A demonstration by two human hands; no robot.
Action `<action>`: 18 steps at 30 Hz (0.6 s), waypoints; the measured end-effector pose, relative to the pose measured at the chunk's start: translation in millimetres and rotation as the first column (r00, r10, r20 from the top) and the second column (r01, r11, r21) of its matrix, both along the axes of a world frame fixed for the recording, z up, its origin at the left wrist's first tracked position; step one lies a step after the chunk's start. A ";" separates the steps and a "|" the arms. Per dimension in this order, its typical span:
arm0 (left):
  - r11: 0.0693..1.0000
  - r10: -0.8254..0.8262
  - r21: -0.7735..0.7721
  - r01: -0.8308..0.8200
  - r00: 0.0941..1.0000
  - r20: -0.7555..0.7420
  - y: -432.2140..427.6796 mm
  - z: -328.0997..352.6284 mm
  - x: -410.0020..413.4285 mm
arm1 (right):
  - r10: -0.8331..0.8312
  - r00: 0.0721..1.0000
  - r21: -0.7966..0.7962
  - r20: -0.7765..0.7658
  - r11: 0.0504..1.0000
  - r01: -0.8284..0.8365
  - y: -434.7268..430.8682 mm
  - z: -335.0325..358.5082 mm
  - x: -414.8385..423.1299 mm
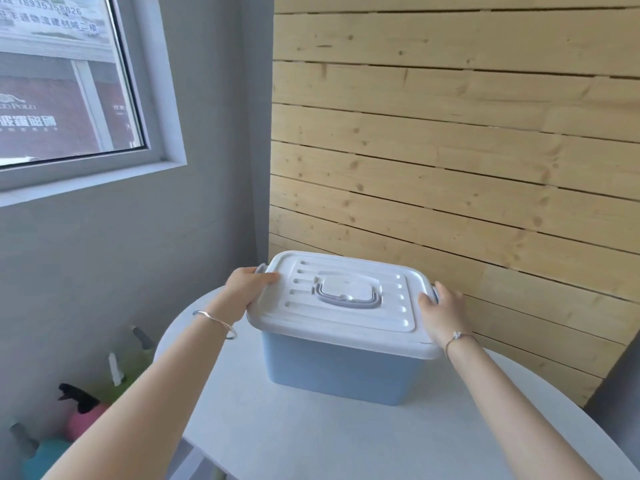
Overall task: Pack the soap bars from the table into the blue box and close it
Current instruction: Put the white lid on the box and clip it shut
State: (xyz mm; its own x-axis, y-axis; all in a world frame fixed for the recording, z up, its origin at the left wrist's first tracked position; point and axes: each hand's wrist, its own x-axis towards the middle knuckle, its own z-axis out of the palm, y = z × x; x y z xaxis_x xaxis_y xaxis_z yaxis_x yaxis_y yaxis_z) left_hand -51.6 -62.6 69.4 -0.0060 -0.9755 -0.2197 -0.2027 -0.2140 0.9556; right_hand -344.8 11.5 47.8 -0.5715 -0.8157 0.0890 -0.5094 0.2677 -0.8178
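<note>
The blue box (343,370) stands on the round white table (311,441), with its white lid (346,317) lying flat on top and a grey carry handle folded down in the lid's middle. My left hand (247,285) grips the lid's left end over the grey side latch. On the opposite end, my right hand (441,308) holds the lid by the other latch. No soap bars are in sight; the lid hides the inside of the box.
A wooden slat wall (450,150) rises close behind the box. A grey wall with a window (69,81) is at the left. Below the table's left edge stand several spray bottles (83,407) on the floor.
</note>
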 end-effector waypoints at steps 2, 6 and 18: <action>0.998 0.027 -0.049 -0.026 1.000 0.013 -1.8 -5.8 -3.0 | 0.003 0.999 0.028 -0.053 1.000 -0.002 -0.4 -3.2 -0.2; 0.979 0.083 -0.191 -0.064 0.992 0.097 -4.5 -10.9 -11.8 | 0.064 0.986 0.168 -0.155 0.985 -0.038 -1.9 1.0 -0.7; 0.732 0.006 -0.415 0.540 0.604 0.797 50.7 -16.0 -46.4 | 0.225 0.661 -0.031 -0.716 0.935 -0.352 59.7 2.1 43.8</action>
